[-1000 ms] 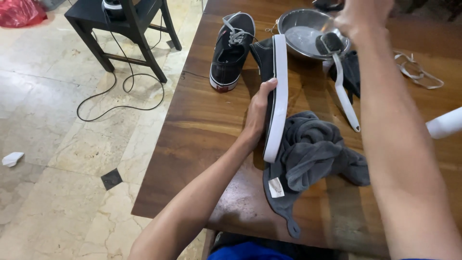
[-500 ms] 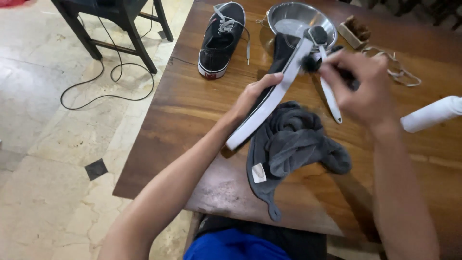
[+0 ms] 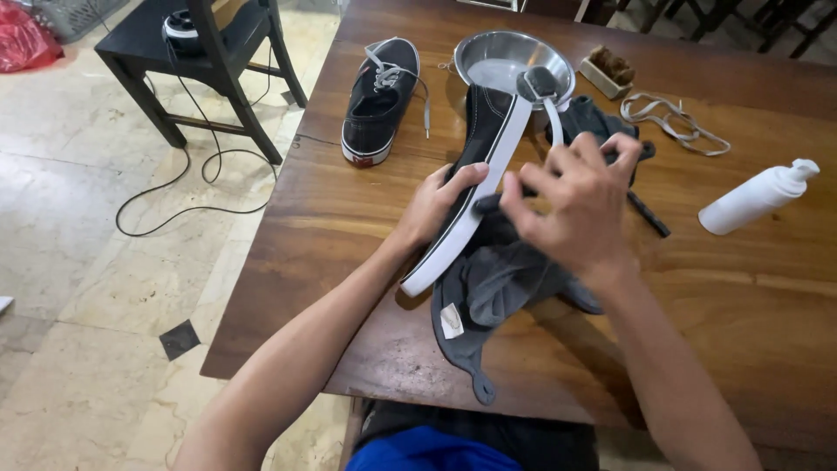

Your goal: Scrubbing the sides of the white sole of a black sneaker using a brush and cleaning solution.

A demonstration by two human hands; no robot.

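The black shoe [image 3: 484,166] with its white sole edge is held on its side above the grey towel [image 3: 506,279] on the worktop [image 3: 741,279] by the left hand [image 3: 436,205] (fingers curled tight around it), and is best kept steady while the right hand [image 3: 571,205], fingers spread, is brought near.

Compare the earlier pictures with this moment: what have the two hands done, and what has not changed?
The right hand has come back from the metal bowl and now lies fingers spread over the grey towel beside the shoe's white sole; what it grips is unclear. The left hand keeps holding the black shoe, now tilted across the towel. The second shoe and white bottle lie unmoved on the table.
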